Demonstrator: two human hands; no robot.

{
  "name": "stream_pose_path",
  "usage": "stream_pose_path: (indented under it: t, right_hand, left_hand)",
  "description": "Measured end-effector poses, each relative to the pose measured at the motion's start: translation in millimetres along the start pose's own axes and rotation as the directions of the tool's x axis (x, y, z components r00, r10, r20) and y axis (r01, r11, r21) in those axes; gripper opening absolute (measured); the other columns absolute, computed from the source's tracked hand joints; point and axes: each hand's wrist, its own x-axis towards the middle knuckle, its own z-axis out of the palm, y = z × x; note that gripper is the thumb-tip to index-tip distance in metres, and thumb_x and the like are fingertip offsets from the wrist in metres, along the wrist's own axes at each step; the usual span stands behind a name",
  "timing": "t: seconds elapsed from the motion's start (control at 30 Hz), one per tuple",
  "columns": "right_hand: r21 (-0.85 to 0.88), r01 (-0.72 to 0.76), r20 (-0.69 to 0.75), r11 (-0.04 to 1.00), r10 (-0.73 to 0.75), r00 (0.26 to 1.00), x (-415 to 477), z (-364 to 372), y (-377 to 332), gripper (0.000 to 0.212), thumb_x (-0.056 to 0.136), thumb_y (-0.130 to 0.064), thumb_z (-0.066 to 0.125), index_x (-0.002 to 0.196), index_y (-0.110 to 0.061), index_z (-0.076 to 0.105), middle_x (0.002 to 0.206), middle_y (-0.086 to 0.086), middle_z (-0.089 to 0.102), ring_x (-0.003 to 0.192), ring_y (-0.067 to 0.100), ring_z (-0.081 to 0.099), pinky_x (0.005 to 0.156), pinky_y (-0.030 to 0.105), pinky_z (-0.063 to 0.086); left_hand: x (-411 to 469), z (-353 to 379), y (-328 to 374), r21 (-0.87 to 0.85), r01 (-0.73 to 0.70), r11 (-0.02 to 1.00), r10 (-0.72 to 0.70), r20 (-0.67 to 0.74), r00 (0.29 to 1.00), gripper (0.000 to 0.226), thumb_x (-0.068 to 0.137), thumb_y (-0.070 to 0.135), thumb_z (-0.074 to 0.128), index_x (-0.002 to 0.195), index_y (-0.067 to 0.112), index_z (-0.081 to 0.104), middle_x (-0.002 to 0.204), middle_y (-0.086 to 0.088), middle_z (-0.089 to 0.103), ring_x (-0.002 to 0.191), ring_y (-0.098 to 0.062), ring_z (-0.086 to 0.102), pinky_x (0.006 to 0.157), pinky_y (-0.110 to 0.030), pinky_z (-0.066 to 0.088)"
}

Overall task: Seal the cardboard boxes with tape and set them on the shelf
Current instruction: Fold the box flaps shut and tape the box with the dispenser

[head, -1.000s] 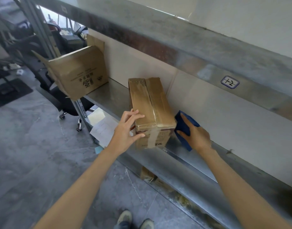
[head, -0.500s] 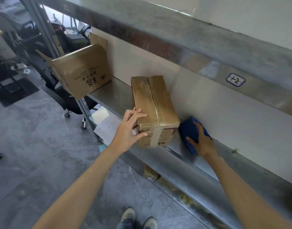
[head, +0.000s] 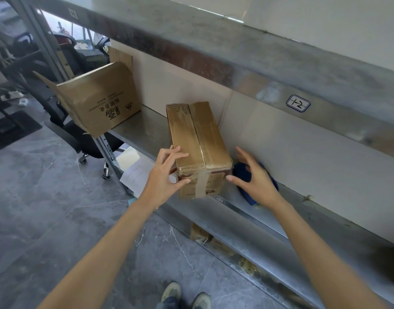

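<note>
Sealed box (head: 198, 139) stands on the metal shelf (head: 142, 130), its near end at the front edge. Brown tape runs along the top seam and down the front face; surface creased. Left hand (head: 163, 181) grips the near left corner. Right hand (head: 257, 181) is spread wide over a blue cloth (head: 241, 173) just beside the box.
</note>
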Motion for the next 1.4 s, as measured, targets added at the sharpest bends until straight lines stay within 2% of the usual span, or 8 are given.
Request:
stream_pose_path:
  t: [0.13,0.27,0.47,0.6,0.77,1.03,1.27,1.4]
  right_hand:
    - [0.200,-0.006,0.065,0.980,-0.007,0.998,3,18,-23,0.109,0.075,-0.041,0.077,0.157,-0.035,0.006,0.147,-0.026,0.030,0.135,-0.012,0.030,0.110,0.014,0.027]
    - [0.271,-0.020,0.032,0.962,0.012,0.999,6,39,-32,0.112,0.080,-0.033,0.079,0.158,-0.029,-0.001,0.141,-0.040,0.022,0.123,-0.031,0.024,0.100,-0.003,0.024]
    - [0.315,0.020,-0.074,0.949,0.004,0.997,4,49,-34,0.115,0.080,-0.024,0.081,0.157,-0.028,-0.003,0.144,-0.034,0.024,0.128,-0.025,0.027,0.101,0.000,0.027]
    - [0.271,0.043,-0.081,0.962,-0.022,0.996,11,31,-33,0.109,0.076,-0.030,0.083,0.156,-0.032,0.010,0.147,-0.033,0.025,0.136,-0.016,0.027,0.116,0.027,0.031]
    - [0.272,0.058,-0.076,0.960,-0.039,0.996,14,25,-36,0.099,0.079,-0.031,0.082,0.156,-0.031,0.019,0.157,-0.014,0.031,0.142,-0.002,0.030,0.117,0.042,0.034]
    - [0.278,0.029,-0.052,0.960,-0.015,0.999,15,19,-34,0.099,0.074,-0.031,0.083,0.154,-0.031,0.024,0.156,-0.011,0.035,0.140,0.002,0.036,0.115,0.038,0.038]
    - [0.229,0.076,-0.033,0.970,-0.070,0.997,20,14,-30,0.097,0.072,-0.009,0.084,0.153,-0.018,0.031,0.146,-0.022,0.040,0.136,-0.007,0.037,0.106,0.013,0.037]
    - [0.203,0.099,-0.023,0.974,-0.096,0.995,16,18,-32,0.101,0.071,-0.013,0.086,0.154,-0.019,0.028,0.148,-0.026,0.037,0.139,-0.005,0.035,0.108,0.013,0.035]
  left_hand:
    - [0,0,0,-0.002,-0.009,1.000,0.009,-0.006,1.000,0.066,0.076,0.016,0.085,0.132,0.030,0.054,0.134,0.015,0.036,0.141,0.006,0.029,0.105,-0.029,0.048]
    - [-2,6,-1,-0.009,0.007,1.000,-0.007,-0.035,0.999,0.062,0.076,0.017,0.086,0.130,0.022,0.056,0.134,0.011,0.037,0.144,-0.003,0.030,0.103,-0.033,0.051]
    - [0,8,4,-0.058,0.042,0.997,-0.045,-0.044,0.998,0.059,0.076,0.018,0.086,0.128,0.019,0.059,0.132,0.010,0.038,0.142,0.000,0.030,0.101,-0.033,0.053]
    - [2,-1,10,-0.112,0.029,0.993,-0.031,-0.016,0.999,0.055,0.077,0.022,0.085,0.127,0.021,0.062,0.136,0.005,0.041,0.136,-0.009,0.038,0.094,-0.031,0.056]
    - [1,3,12,-0.112,0.019,0.994,-0.028,-0.079,0.996,0.049,0.080,0.024,0.083,0.125,0.020,0.063,0.137,0.005,0.042,0.133,-0.011,0.042,0.093,-0.025,0.056]
    - [0,3,11,-0.163,0.055,0.985,-0.067,-0.070,0.995,0.051,0.079,0.029,0.082,0.125,0.021,0.064,0.138,0.008,0.042,0.134,-0.008,0.041,0.094,-0.023,0.054]
    - [0,-1,4,-0.144,0.051,0.988,-0.055,-0.021,0.998,0.057,0.077,0.022,0.084,0.131,0.021,0.062,0.140,0.011,0.042,0.136,-0.012,0.041,0.094,-0.036,0.057]
    - [-4,9,10,-0.071,0.026,0.997,-0.033,-0.099,0.995,0.063,0.073,0.035,0.088,0.127,0.021,0.059,0.142,0.010,0.038,0.135,-0.008,0.041,0.094,-0.032,0.056]
